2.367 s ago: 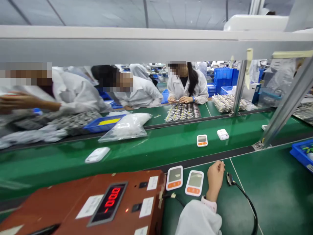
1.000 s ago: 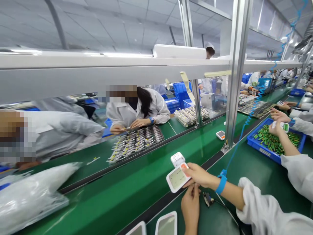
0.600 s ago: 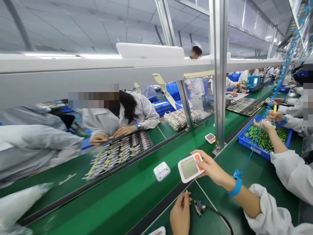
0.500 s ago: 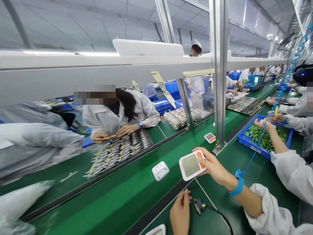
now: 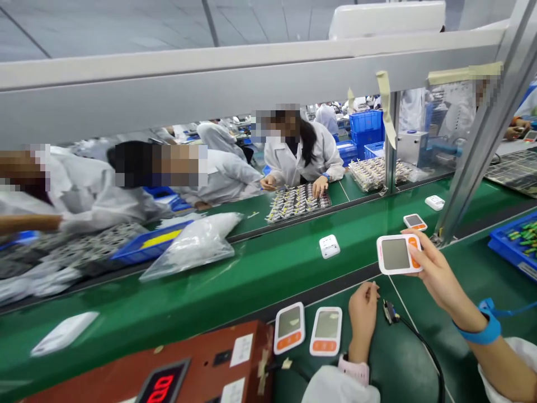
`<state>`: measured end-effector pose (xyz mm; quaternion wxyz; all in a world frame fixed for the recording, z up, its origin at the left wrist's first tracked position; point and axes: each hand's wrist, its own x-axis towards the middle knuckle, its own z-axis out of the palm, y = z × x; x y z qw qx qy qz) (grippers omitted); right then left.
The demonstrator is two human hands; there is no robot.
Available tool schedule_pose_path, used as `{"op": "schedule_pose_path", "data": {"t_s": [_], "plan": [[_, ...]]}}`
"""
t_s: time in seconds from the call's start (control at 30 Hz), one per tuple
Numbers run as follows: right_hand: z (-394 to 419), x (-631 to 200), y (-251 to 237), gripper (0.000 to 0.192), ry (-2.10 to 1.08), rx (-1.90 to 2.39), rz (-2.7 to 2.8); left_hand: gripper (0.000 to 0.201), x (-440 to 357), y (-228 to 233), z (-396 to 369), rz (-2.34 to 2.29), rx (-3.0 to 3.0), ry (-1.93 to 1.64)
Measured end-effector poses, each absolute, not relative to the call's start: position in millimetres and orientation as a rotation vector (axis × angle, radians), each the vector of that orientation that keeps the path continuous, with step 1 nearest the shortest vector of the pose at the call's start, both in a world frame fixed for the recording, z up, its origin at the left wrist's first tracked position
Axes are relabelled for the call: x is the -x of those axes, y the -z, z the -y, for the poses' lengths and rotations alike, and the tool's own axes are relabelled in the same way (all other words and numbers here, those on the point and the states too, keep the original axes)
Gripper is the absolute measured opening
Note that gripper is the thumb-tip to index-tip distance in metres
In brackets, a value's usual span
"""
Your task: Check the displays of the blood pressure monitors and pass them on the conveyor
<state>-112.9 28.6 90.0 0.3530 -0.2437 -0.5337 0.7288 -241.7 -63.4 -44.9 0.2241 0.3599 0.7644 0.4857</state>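
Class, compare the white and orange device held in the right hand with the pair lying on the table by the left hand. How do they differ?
The held device is lifted off the table in the right hand, tilted with its orange strip at the side. The pair of devices lie flat beside the left hand, untouched, orange strips nearest the person. All share white cases, grey screens and orange strips.

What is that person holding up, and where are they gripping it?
The right hand holds a white device with a grey screen by its orange-buttoned right end. The left hand rests on the table, holding nothing.
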Motion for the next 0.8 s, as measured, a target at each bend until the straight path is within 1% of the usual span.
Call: {"op": "schedule_pose_path", "data": {"t_s": [0.13,0.27,0.47,0.8], "plan": [[-28.5,111.5,-87.2,0.048,-1.840,0.642,1.438,0.040,241.0,43.2,63.4,-2.103,-0.991,-1.343],[-29.0,111.2,-86.3,0.049,-1.806,0.674,1.463,0.040,240.3,42.1,63.7,-2.112,-0.998,-1.346],[-28.1,111.5,-89.3,0.055,-1.789,0.646,1.448,0.039,240.1,42.3,63.8,-2.107,-0.993,-1.358],[-27.8,108.8,-88.1,0.051,-1.765,0.703,1.479,0.039,239.4,41.9,63.9,-2.103,-0.991,-1.379]]}}
